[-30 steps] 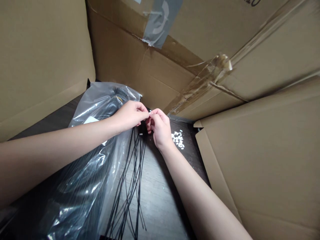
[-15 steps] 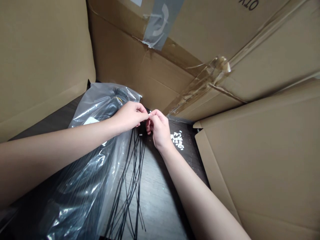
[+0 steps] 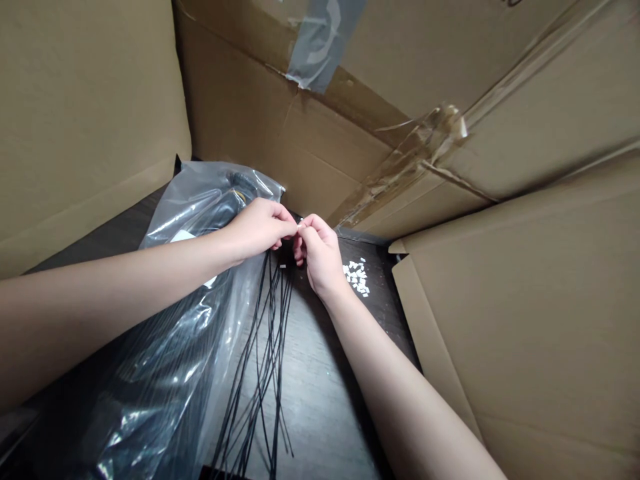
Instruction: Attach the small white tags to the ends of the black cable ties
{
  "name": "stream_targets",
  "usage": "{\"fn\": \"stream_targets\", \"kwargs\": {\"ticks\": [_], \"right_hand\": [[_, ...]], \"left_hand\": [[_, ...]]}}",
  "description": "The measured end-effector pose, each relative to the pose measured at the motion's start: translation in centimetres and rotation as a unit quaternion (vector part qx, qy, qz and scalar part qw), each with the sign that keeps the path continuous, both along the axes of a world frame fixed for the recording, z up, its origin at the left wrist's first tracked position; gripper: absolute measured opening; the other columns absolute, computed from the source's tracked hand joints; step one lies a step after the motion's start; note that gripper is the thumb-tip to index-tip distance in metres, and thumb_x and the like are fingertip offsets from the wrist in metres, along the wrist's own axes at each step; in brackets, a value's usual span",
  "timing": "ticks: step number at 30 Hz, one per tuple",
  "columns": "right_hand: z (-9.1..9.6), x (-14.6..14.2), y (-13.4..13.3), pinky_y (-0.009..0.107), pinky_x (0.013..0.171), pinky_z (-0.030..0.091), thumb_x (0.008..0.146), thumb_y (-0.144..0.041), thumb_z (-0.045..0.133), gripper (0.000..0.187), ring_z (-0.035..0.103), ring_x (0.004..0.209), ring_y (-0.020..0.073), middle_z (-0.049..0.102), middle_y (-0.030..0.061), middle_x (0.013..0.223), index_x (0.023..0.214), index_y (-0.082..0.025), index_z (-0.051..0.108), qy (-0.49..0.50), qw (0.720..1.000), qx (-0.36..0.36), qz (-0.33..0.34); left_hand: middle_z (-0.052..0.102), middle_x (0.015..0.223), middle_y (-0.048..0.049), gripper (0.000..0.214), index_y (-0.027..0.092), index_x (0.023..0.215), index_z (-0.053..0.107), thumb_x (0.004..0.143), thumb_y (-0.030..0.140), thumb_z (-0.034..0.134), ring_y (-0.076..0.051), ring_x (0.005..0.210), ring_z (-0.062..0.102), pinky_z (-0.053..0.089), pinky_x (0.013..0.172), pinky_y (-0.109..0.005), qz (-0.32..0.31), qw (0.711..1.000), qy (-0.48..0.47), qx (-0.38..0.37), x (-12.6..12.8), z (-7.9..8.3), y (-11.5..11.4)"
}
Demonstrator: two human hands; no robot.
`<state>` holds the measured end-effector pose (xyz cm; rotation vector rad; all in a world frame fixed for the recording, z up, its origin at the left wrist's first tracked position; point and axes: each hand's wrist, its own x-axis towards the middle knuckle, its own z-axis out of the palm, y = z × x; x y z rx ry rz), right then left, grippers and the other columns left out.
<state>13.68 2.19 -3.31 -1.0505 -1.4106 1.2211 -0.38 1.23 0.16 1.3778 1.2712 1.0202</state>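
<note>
My left hand (image 3: 259, 230) and my right hand (image 3: 320, 257) meet with their fingertips pinched together on a tiny white tab (image 3: 300, 227), which is mostly hidden by the fingers. Thin black wires (image 3: 270, 340) hang in a loose bunch below my hands and spread across the dark tabletop. One small white piece (image 3: 283, 266) lies among their upper ends. My left forearm rests across a transparent plastic bag (image 3: 200, 220) holding coiled black cable. A small pile of white tabs (image 3: 357, 277) lies just right of my right hand.
Brown cardboard box flaps (image 3: 520, 320) and walls surround the dark wood table (image 3: 320, 400) on the left, back and right. Grey tape and torn, clear-taped seams mark the back wall. The bag fills the table's left side.
Both hands stay pinched together at nearly the same spot. The view has shifted slightly, and nothing has been let go.
</note>
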Motion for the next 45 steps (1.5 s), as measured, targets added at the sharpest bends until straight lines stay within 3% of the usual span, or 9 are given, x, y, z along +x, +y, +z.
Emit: {"fn": "stream_targets", "kwargs": {"ticks": [9,16,34,40,45], "right_hand": [[0.1,-0.14,0.16,0.016,0.036,0.028,0.078,-0.036,0.056,0.017,0.04,0.04,0.0051,0.047,-0.0101,0.052,0.074,-0.023,0.046,0.01,0.999,-0.033,-0.008],[0.46,0.01,0.09,0.017,0.035,0.028,0.071,-0.03,0.054,0.01,0.043,0.04,0.006,0.05,-0.0087,0.055,0.073,-0.022,0.046,0.051,0.996,-0.076,-0.003],[0.47,0.15,0.01,0.019,0.038,0.03,0.073,-0.035,0.055,0.016,0.043,0.041,0.0074,0.047,-0.0085,0.052,0.072,-0.023,0.045,0.057,0.996,-0.066,0.01],[0.36,0.17,0.01,0.018,0.038,0.029,0.073,-0.035,0.056,0.017,0.043,0.042,0.0072,0.047,-0.0086,0.053,0.072,-0.023,0.044,0.048,0.997,-0.058,0.02],[0.26,0.09,-0.01,0.019,0.037,0.029,0.077,-0.036,0.058,0.018,0.042,0.042,0.0078,0.046,-0.0094,0.051,0.074,-0.024,0.045,0.036,0.998,-0.042,0.018]], "left_hand": [[0.065,0.063,-0.0012,0.014,0.013,0.075,0.07,0.085,0.022,0.065,-0.008,0.05,0.052,0.04,0.05,-0.021,-0.009,1.0,0.008,0.026,-0.15,-0.53,0.26],[0.063,0.063,0.0008,0.011,0.012,0.076,0.07,0.081,0.012,0.06,-0.007,0.048,0.05,0.04,0.049,-0.021,0.01,1.0,0.005,0.009,0.1,0.2,-0.13],[0.07,0.065,-0.0021,0.011,0.013,0.075,0.073,0.081,0.02,0.068,-0.008,0.054,0.056,0.04,0.053,-0.02,-0.014,0.999,-0.027,0.033,-0.11,0.18,-0.27],[0.07,0.067,-0.001,0.01,0.014,0.072,0.073,0.077,0.02,0.067,-0.01,0.059,0.057,0.042,0.058,-0.022,0.021,0.996,0.036,0.075,-0.11,0.02,-0.24],[0.068,0.065,-0.0001,0.011,0.014,0.069,0.072,0.075,0.021,0.066,-0.01,0.058,0.055,0.041,0.059,-0.023,0.032,0.996,0.061,0.065,-0.13,0.41,-0.37]]}}
